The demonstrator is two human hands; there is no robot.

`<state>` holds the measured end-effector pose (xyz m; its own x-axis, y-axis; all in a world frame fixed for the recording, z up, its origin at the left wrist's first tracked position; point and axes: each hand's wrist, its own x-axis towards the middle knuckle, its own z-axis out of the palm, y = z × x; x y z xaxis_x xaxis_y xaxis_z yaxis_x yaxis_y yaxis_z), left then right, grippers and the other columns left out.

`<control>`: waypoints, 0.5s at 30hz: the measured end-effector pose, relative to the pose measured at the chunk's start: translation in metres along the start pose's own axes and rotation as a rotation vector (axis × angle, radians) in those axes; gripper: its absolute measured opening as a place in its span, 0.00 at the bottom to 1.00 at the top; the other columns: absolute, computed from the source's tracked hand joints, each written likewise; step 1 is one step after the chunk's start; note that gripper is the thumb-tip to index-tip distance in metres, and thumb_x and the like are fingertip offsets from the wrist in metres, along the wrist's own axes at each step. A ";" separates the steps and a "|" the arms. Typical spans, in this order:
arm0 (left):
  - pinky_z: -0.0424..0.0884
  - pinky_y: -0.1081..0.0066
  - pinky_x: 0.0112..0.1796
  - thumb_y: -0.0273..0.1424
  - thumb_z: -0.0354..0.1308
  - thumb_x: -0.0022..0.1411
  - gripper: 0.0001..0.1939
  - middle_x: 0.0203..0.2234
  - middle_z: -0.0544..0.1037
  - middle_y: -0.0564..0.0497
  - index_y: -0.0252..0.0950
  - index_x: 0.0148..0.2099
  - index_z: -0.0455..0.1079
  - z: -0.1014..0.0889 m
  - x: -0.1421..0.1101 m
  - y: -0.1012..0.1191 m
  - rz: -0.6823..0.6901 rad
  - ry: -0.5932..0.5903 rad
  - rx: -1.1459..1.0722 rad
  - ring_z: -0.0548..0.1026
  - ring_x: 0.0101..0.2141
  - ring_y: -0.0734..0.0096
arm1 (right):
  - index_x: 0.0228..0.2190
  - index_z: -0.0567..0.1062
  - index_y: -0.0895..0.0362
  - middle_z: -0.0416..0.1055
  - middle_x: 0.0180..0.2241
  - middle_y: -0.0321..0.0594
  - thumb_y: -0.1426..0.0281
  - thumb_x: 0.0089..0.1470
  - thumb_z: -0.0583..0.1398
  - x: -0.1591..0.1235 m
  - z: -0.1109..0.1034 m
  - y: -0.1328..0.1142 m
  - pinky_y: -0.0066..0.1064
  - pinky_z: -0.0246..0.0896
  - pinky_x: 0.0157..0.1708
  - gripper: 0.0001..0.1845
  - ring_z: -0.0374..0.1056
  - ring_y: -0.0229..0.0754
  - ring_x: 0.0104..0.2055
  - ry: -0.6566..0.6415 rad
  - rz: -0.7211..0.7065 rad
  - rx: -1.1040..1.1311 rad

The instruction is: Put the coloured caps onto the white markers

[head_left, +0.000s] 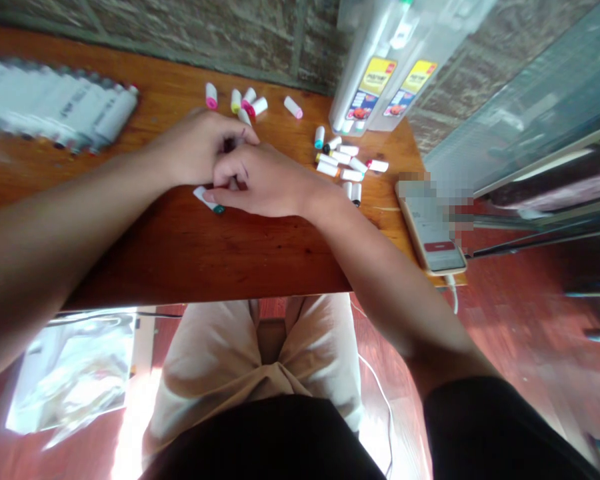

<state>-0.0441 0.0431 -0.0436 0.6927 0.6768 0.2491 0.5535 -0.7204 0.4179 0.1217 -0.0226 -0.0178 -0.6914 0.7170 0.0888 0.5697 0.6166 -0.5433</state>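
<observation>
My left hand [197, 147] is over the wooden tabletop, its fingers bent and closed, mostly hidden behind the other hand. Against it lies my right hand [267, 179], also closed with curled fingers. Whatever the two hands hold between them is hidden. Under the tip of my right thumb shows a white marker cap [200, 194] with a teal end; whether it is gripped or just lies there I cannot tell. Just beyond my hands are several loose white caps with pink, yellow and red ends, among them a pink-ended cap [211, 93].
A row of white markers [55, 100] lies at the left. More loose caps [341, 158] are scattered to the right, before clear plastic cases [375, 73] by the brick wall. A phone [427, 230] with a cable lies at the table's right edge.
</observation>
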 end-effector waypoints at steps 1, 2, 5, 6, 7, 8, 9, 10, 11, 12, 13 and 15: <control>0.71 0.68 0.38 0.37 0.52 0.49 0.26 0.35 0.84 0.47 0.33 0.47 0.81 0.000 0.000 0.000 0.008 0.009 -0.009 0.80 0.36 0.64 | 0.27 0.78 0.57 0.75 0.27 0.32 0.61 0.65 0.61 0.000 0.000 0.000 0.29 0.61 0.41 0.17 0.68 0.34 0.38 -0.004 -0.001 -0.004; 0.71 0.67 0.38 0.37 0.51 0.49 0.27 0.35 0.84 0.46 0.31 0.47 0.81 0.000 0.000 0.001 0.015 0.019 -0.018 0.80 0.36 0.62 | 0.28 0.78 0.57 0.75 0.28 0.32 0.61 0.65 0.60 0.000 0.000 0.000 0.28 0.61 0.41 0.17 0.67 0.33 0.39 -0.010 0.000 -0.011; 0.72 0.64 0.40 0.37 0.52 0.48 0.29 0.37 0.84 0.43 0.28 0.47 0.81 0.001 0.001 0.001 0.026 0.031 -0.026 0.80 0.38 0.59 | 0.31 0.79 0.60 0.75 0.30 0.34 0.61 0.67 0.59 0.000 -0.002 -0.002 0.27 0.60 0.40 0.18 0.66 0.32 0.38 -0.028 0.010 -0.052; 0.72 0.64 0.40 0.37 0.52 0.48 0.29 0.37 0.84 0.43 0.29 0.47 0.81 0.002 0.001 0.000 0.025 0.032 -0.028 0.80 0.38 0.60 | 0.32 0.80 0.61 0.75 0.30 0.34 0.60 0.67 0.59 0.000 -0.002 -0.003 0.27 0.60 0.40 0.19 0.65 0.32 0.37 -0.033 0.014 -0.066; 0.73 0.65 0.41 0.37 0.52 0.48 0.28 0.37 0.84 0.43 0.29 0.47 0.80 0.002 0.001 0.000 0.023 0.032 -0.035 0.80 0.38 0.60 | 0.33 0.80 0.62 0.75 0.30 0.34 0.60 0.67 0.59 0.000 -0.002 -0.004 0.27 0.60 0.40 0.19 0.65 0.31 0.37 -0.036 0.017 -0.075; 0.73 0.64 0.41 0.37 0.52 0.48 0.28 0.37 0.84 0.44 0.30 0.47 0.80 0.002 0.000 0.000 0.019 0.034 -0.044 0.80 0.38 0.60 | 0.33 0.80 0.62 0.75 0.30 0.33 0.60 0.67 0.59 0.000 -0.003 -0.004 0.27 0.60 0.40 0.19 0.65 0.31 0.36 -0.036 0.019 -0.081; 0.73 0.64 0.41 0.37 0.52 0.48 0.28 0.37 0.84 0.44 0.30 0.47 0.80 0.002 0.000 -0.001 0.012 0.034 -0.053 0.80 0.38 0.61 | 0.33 0.80 0.62 0.75 0.30 0.33 0.59 0.67 0.59 0.000 -0.003 -0.004 0.26 0.60 0.40 0.19 0.65 0.31 0.36 -0.035 0.019 -0.084; 0.74 0.64 0.42 0.37 0.52 0.48 0.28 0.37 0.84 0.45 0.30 0.47 0.80 0.002 0.000 -0.001 0.003 0.033 -0.059 0.80 0.38 0.61 | 0.33 0.79 0.62 0.75 0.30 0.32 0.59 0.66 0.59 0.001 -0.002 -0.003 0.26 0.60 0.40 0.19 0.65 0.31 0.36 -0.031 0.018 -0.084; 0.74 0.64 0.42 0.38 0.51 0.47 0.28 0.37 0.83 0.47 0.31 0.47 0.80 0.002 0.000 -0.001 -0.007 0.029 -0.060 0.80 0.38 0.62 | 0.32 0.79 0.61 0.75 0.29 0.31 0.59 0.66 0.60 0.001 -0.002 -0.002 0.26 0.60 0.40 0.19 0.65 0.30 0.36 -0.024 0.018 -0.083; 0.73 0.65 0.43 0.38 0.51 0.48 0.28 0.38 0.83 0.48 0.32 0.47 0.79 0.002 0.000 -0.001 -0.016 0.021 -0.057 0.79 0.39 0.63 | 0.30 0.78 0.60 0.74 0.28 0.29 0.59 0.65 0.60 0.002 -0.001 -0.001 0.25 0.60 0.39 0.18 0.66 0.30 0.36 -0.015 0.017 -0.080; 0.73 0.66 0.44 0.39 0.51 0.48 0.28 0.38 0.83 0.50 0.33 0.47 0.79 0.001 0.000 -0.001 -0.026 0.015 -0.050 0.79 0.39 0.64 | 0.29 0.77 0.59 0.74 0.27 0.28 0.59 0.64 0.61 0.003 -0.001 0.000 0.25 0.60 0.39 0.18 0.66 0.30 0.37 -0.004 0.012 -0.078; 0.72 0.67 0.45 0.40 0.52 0.48 0.27 0.38 0.82 0.52 0.34 0.47 0.79 0.001 0.000 -0.001 -0.035 0.002 -0.037 0.78 0.39 0.66 | 0.24 0.74 0.58 0.73 0.24 0.26 0.59 0.63 0.61 0.004 0.000 0.002 0.24 0.59 0.39 0.20 0.67 0.30 0.38 0.012 -0.004 -0.076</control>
<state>-0.0446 0.0433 -0.0449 0.6723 0.7019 0.2352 0.5599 -0.6900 0.4587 0.1202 -0.0188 -0.0190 -0.6888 0.7178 0.1015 0.5989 0.6423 -0.4784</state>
